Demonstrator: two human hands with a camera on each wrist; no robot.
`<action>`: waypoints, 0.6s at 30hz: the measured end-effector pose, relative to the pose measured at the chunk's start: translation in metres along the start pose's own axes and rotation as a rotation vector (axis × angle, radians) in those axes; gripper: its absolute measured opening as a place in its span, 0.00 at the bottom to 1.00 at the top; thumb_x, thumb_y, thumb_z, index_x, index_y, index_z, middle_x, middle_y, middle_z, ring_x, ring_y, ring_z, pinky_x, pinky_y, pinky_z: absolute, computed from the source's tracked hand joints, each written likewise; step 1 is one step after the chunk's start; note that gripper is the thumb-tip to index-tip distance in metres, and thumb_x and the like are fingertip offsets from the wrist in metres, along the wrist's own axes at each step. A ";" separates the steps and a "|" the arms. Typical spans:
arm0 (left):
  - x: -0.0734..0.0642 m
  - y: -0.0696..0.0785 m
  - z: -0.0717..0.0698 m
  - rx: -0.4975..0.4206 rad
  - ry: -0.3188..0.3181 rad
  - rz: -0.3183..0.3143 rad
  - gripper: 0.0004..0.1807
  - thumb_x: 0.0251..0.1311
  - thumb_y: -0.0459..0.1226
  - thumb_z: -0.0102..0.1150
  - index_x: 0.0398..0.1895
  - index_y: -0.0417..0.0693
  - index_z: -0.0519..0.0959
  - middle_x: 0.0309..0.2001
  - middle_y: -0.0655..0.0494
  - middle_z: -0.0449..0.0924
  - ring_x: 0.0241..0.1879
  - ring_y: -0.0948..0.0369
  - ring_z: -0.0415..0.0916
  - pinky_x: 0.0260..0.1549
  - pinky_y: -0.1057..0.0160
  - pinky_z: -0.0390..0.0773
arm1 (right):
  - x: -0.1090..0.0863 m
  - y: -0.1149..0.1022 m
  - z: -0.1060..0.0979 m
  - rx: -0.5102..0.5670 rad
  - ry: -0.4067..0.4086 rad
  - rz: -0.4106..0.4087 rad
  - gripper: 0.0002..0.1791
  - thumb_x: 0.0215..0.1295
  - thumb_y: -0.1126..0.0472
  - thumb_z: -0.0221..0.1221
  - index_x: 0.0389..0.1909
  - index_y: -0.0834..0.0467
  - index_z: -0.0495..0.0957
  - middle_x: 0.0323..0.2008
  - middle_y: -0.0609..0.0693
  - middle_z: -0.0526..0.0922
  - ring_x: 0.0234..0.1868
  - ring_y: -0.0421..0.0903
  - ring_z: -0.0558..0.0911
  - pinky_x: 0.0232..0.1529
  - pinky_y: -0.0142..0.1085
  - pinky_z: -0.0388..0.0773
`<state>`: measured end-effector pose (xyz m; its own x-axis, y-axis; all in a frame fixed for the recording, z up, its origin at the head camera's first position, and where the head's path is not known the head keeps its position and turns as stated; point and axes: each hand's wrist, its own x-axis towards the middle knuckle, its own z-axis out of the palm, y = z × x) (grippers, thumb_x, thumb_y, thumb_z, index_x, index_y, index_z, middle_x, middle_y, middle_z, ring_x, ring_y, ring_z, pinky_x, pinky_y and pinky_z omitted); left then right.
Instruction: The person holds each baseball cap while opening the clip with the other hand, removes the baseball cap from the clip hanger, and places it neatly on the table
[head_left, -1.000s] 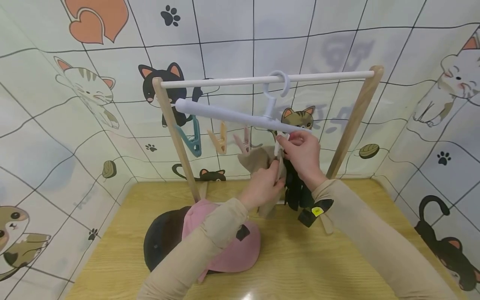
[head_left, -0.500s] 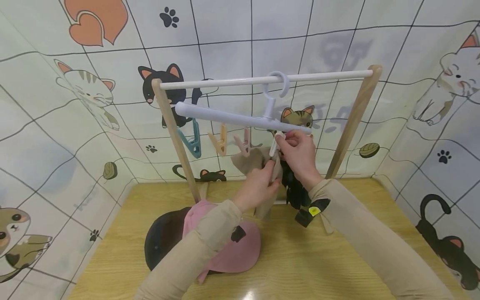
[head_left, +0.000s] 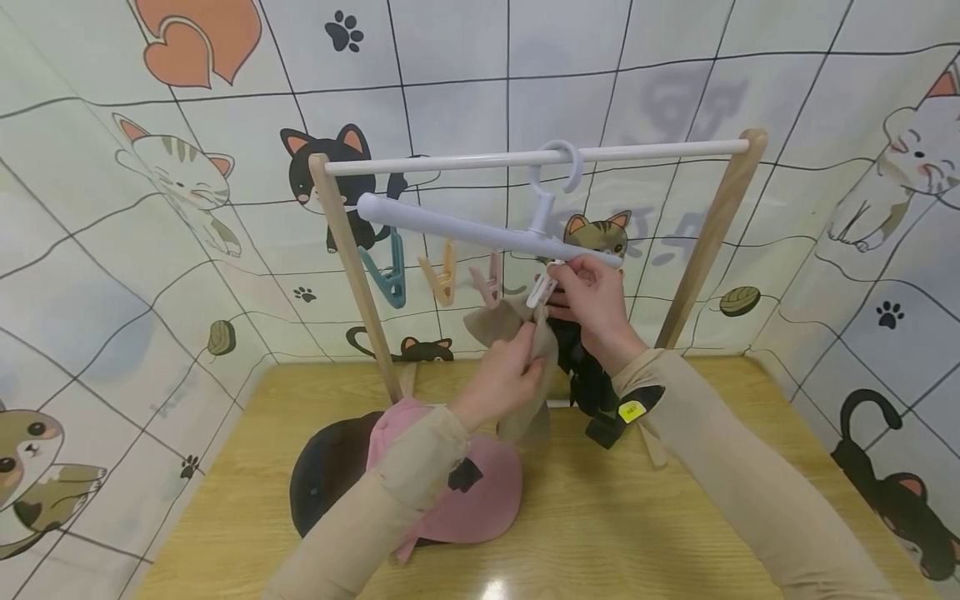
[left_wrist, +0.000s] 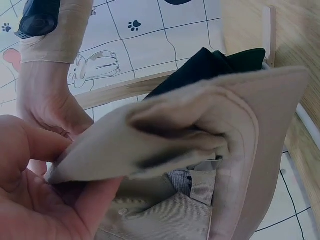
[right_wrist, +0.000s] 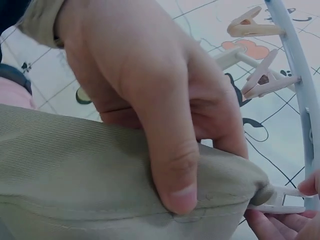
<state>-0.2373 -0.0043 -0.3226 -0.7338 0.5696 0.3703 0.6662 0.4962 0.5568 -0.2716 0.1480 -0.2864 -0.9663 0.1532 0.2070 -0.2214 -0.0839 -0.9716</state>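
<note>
My left hand (head_left: 501,379) pinches a fold of a beige cap (head_left: 531,417) between thumb and fingers below the hanger. In the left wrist view the cap's brim (left_wrist: 282,125) and back strap show. With thumb and fingertips, my right hand (head_left: 596,304) grips a white clothespin (head_left: 542,290) under the right arm of a pale lavender hanger (head_left: 480,231). The clothespin stands tilted, and in the right wrist view its tips lie round the bunched edge of the beige cloth. Behind my right hand hangs a dark cap (head_left: 588,371), partly hidden.
The hanger hooks over the white bar (head_left: 450,162) of a wooden-legged rack. Teal (head_left: 390,275), yellow (head_left: 442,275) and pink (head_left: 489,282) clothespins hang along its left side. A pink cap (head_left: 472,496) overlaps a dark cap (head_left: 311,479) on the wooden table (head_left: 600,517), under my left forearm.
Both hands have shifted a little left together with the beige cap. The white clothespin has gone from nearly upright to a clear tilt, its lower end toward the left.
</note>
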 end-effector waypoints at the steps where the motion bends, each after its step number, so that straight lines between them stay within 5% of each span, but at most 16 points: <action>1: -0.001 0.000 -0.001 -0.004 0.002 -0.005 0.09 0.63 0.26 0.52 0.45 0.34 0.67 0.17 0.54 0.67 0.16 0.60 0.69 0.14 0.67 0.66 | 0.000 0.000 0.000 0.014 -0.005 0.011 0.07 0.67 0.63 0.57 0.33 0.62 0.71 0.30 0.47 0.86 0.26 0.43 0.85 0.28 0.35 0.81; 13: -0.018 -0.002 -0.005 -0.053 -0.011 -0.032 0.08 0.63 0.27 0.50 0.44 0.35 0.66 0.17 0.57 0.62 0.14 0.63 0.64 0.16 0.66 0.65 | 0.000 -0.001 0.005 0.059 0.005 0.008 0.05 0.67 0.64 0.56 0.34 0.63 0.72 0.31 0.51 0.85 0.26 0.44 0.86 0.28 0.37 0.81; 16: -0.025 -0.005 -0.005 -0.184 -0.002 -0.092 0.17 0.64 0.27 0.48 0.55 0.31 0.66 0.33 0.43 0.76 0.32 0.57 0.77 0.34 0.61 0.76 | 0.001 0.000 0.005 0.060 0.011 0.013 0.06 0.67 0.64 0.56 0.34 0.64 0.71 0.35 0.57 0.85 0.26 0.44 0.86 0.29 0.38 0.81; 18: -0.029 -0.008 -0.005 -0.265 0.026 -0.124 0.22 0.63 0.27 0.48 0.61 0.29 0.63 0.47 0.35 0.75 0.47 0.51 0.75 0.48 0.54 0.74 | 0.001 0.001 0.004 0.047 0.018 0.036 0.07 0.67 0.63 0.57 0.35 0.64 0.71 0.37 0.58 0.85 0.27 0.44 0.86 0.29 0.38 0.81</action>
<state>-0.2220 -0.0283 -0.3342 -0.8129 0.4966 0.3041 0.5156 0.3710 0.7724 -0.2735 0.1438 -0.2866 -0.9713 0.1670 0.1693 -0.1927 -0.1354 -0.9719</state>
